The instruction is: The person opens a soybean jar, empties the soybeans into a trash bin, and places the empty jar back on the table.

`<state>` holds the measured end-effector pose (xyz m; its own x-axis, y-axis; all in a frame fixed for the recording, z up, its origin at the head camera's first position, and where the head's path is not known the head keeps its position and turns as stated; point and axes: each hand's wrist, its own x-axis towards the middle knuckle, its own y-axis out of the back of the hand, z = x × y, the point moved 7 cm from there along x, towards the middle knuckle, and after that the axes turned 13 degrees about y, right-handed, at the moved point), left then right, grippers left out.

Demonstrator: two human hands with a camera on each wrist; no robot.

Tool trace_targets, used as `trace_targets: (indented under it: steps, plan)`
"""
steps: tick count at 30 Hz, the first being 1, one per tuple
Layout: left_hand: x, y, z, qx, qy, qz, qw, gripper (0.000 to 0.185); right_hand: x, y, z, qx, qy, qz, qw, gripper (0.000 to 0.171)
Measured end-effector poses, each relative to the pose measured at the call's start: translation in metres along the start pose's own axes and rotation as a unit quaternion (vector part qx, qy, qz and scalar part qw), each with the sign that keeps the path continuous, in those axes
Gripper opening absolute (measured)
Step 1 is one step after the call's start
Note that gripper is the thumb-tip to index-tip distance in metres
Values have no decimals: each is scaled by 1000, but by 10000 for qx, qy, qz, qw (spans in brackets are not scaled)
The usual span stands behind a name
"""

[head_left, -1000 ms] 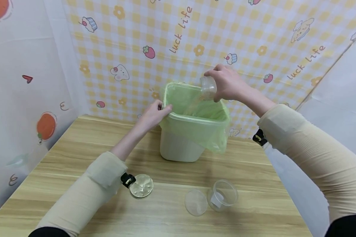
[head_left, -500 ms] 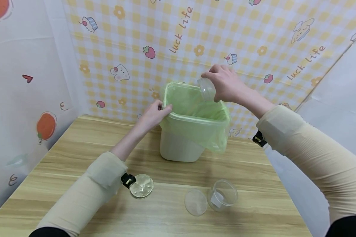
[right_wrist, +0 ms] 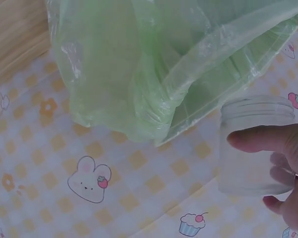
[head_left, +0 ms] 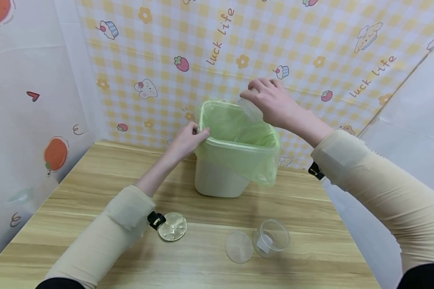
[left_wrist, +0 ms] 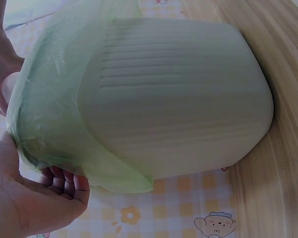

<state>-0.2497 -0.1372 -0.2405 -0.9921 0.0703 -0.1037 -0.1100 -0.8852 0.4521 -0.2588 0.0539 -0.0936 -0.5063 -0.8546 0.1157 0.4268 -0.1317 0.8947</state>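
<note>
A whitish trash bin [head_left: 217, 180] stands at the back of the table, lined with a green plastic bag [head_left: 254, 162] folded over its rim. My left hand [head_left: 186, 139] grips the bin's left rim through the bag, thumb on top and fingers curled below, as the left wrist view shows. Over the bin's right side, my right hand [head_left: 275, 103] holds a clear plastic jar [right_wrist: 246, 173] between thumb and fingers. The jar is tipped with its mouth towards the bag, and in the right wrist view its walls look bare. The bottom of the bag is hidden.
On the front of the wooden table [head_left: 202, 273] lie a gold metal lid [head_left: 172, 227], a clear round disc [head_left: 238, 247] and another clear jar [head_left: 275, 237] with a white slip showing in it. A checked cloth [head_left: 159, 52] hangs behind the bin.
Brownish loose material was falling from the jar into the bag a second ago; none falls now. My right hand has turned the jar further over and shifted slightly left. My left hand stays put.
</note>
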Motion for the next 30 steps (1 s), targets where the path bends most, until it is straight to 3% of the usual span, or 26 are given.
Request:
trace_targets:
  steps: [5,10,19,30]
  plan:
    - [0,0,0,-49,3,-11,10000,43,0,-1,-9,-714,668,198,9950,61]
    - [0,0,0,14,-6,35,10000,43,1,-4,-14,-1151,1033,199,9878,58]
    - [-1,0,-1,-5,-11,18,10000,43,0,-7,-16,-1168,1070,7,9874,59]
    - [0,-1,-1,-1,52,2,10000,45,-4,-6,-14,-1128,943,142,9890,62]
